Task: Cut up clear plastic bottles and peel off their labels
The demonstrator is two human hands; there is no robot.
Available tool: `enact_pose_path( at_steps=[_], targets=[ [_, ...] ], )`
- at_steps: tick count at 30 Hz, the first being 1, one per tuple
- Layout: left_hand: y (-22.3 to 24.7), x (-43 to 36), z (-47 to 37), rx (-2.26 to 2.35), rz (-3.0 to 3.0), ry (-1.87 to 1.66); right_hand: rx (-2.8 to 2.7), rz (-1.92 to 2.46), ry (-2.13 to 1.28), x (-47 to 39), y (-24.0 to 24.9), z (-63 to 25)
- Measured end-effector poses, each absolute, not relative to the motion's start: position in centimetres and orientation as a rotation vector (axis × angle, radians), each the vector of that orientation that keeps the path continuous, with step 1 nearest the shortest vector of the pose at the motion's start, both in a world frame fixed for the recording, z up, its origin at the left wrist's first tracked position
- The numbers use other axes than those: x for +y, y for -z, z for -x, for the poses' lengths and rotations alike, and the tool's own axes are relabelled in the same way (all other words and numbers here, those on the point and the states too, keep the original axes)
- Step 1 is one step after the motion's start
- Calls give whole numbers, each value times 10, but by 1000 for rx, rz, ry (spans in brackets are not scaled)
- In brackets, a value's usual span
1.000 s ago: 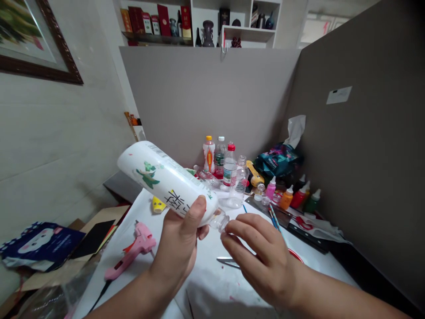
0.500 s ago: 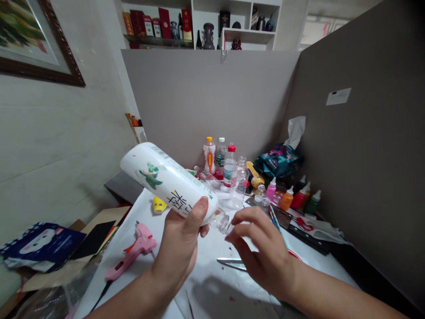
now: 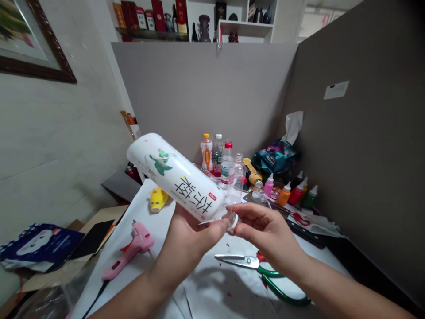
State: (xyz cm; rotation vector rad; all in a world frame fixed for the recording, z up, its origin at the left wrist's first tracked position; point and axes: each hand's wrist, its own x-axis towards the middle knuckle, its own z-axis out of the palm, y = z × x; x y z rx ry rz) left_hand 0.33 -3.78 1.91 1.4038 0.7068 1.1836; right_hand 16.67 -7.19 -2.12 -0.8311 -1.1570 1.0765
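A white bottle (image 3: 181, 177) with green leaf pictures and black characters is tilted, its wide end up to the left. My left hand (image 3: 195, 235) is closed round its lower right end from below, thumb resting by a clear plastic bottle neck (image 3: 229, 218) that sticks out there. The thumb and fingers of my right hand (image 3: 265, 228) close on that neck's whitish outer end. Whether this end is a cap or a rim, I cannot make out. Beneath my right hand lie scissors (image 3: 247, 261) with green handles.
A pink glue gun (image 3: 133, 248) and a yellow pig-like piece (image 3: 158, 199) lie at left. Several drink bottles (image 3: 227, 164) stand at the back, with paint bottles (image 3: 284, 195) to their right. A black-handled knife (image 3: 305, 235) lies near a grey partition (image 3: 206, 88).
The white bottle has shifted right and turned, showing more characters. My left thumb has moved from the bottle's side to the neck. My right fingers have closed on the neck's end; the scissors show more.
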Motion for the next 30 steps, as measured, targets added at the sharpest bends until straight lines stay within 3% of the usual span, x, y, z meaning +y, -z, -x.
enact_pose_path(
  at_steps=[8,30],
  targets=[
    [-14,-37,-10,683,-1355,-891,-1053,719,-1000,-75,29,-167],
    [-10,-42,-18,912,-1563,-936,-1046,693,-1048,-71,47,-163]
  ],
)
